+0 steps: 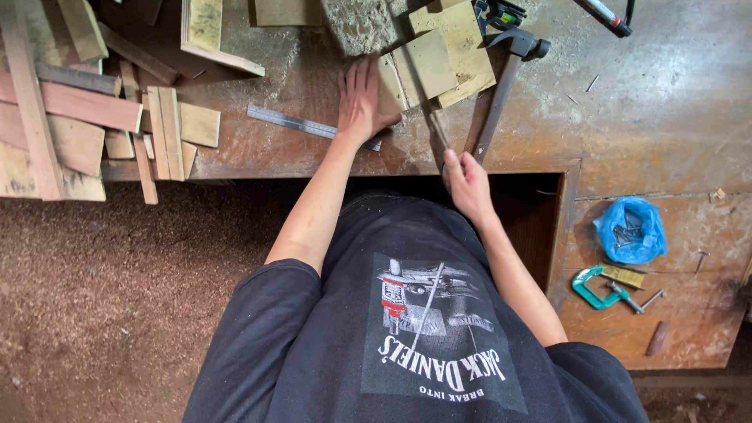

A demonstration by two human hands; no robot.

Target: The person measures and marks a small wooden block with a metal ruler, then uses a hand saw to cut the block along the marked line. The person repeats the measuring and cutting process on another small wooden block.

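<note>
— What is the left hand (362, 98) doing?
— Lying flat, fingers spread, pressing on a small wooden board (407, 78) on the workbench (674, 94), just beside a steel ruler (301, 124).
— And the right hand (464, 178)?
— Clenching around a handle — a saw (435, 135), it seems — cutting at the board's near edge, with a hammer (501, 82) lying alongside.

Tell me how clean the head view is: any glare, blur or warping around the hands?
Head view: even, soft light, no hard glare; left hand on the wood piece reads sharp; right hand and its saw look slightly soft; wide-angle bending curves the workbench edges; the opening below the bench is in deep shadow.
</note>
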